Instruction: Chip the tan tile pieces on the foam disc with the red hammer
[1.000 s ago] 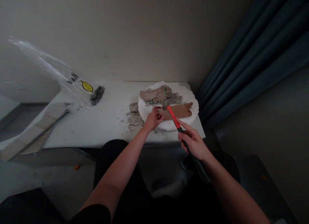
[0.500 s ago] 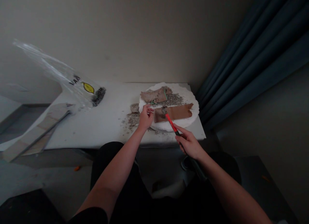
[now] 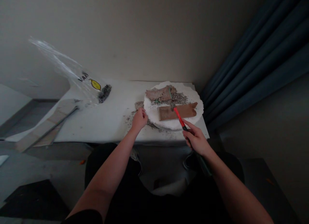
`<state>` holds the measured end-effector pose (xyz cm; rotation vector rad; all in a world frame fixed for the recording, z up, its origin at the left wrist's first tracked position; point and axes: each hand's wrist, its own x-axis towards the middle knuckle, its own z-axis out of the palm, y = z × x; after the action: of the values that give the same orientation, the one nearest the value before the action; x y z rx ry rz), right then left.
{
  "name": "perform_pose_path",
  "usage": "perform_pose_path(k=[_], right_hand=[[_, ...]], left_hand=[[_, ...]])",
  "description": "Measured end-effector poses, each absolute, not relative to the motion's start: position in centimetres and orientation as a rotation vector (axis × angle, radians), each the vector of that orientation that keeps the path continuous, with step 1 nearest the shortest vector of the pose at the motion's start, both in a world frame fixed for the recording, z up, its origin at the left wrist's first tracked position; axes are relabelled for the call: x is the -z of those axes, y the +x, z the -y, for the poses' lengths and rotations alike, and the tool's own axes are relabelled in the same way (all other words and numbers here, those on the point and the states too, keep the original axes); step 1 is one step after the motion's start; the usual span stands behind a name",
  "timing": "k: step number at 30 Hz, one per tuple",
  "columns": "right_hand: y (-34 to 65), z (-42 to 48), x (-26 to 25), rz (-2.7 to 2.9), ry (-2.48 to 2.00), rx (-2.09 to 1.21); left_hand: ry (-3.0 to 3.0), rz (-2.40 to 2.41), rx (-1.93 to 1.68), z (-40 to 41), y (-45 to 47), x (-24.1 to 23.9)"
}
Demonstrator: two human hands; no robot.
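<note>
My right hand (image 3: 197, 140) is closed round the black grip of a hammer (image 3: 180, 118) with a red shaft. Its head rests at the top edge of a brown tile piece (image 3: 177, 111) lying on a round white foam slab (image 3: 193, 119). Broken tile pieces and grey rubble (image 3: 166, 95) lie at the slab's far side. My left hand (image 3: 139, 119) sits at the slab's left edge, fingers curled, beside a small tile chunk (image 3: 138, 104). What the fingers touch is hidden.
The slab lies on a white board (image 3: 108, 117) on the floor. A clear plastic bag (image 3: 72, 72) with a yellow label and dark contents leans at the board's left. Long tile strips (image 3: 45, 127) lie at the far left. Blue curtains (image 3: 256, 56) hang on the right.
My left hand has drawn back from the brown tile piece to the slab's left edge. The hammer head has stayed on the tile. The view has shifted a little to the left.
</note>
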<state>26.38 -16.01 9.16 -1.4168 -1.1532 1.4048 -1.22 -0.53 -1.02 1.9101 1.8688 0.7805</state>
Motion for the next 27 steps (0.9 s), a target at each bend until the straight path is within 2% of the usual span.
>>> perform_pose_path(k=[3,9,27], right_hand=[[27.2,15.3,-8.8,1.140,-1.438,-1.329],[28.1,14.0,-7.5,1.099,-1.499,-1.287],[27.9,13.9,-7.6,1.151,-1.518,-1.288]], left_hand=[[2.032,-1.980,-0.438,1.1,-1.6,1.4],[2.295,-1.789,0.129,1.8,-1.6,3.6],[2.418,-1.639,0.218,1.7,-1.3,4.7]])
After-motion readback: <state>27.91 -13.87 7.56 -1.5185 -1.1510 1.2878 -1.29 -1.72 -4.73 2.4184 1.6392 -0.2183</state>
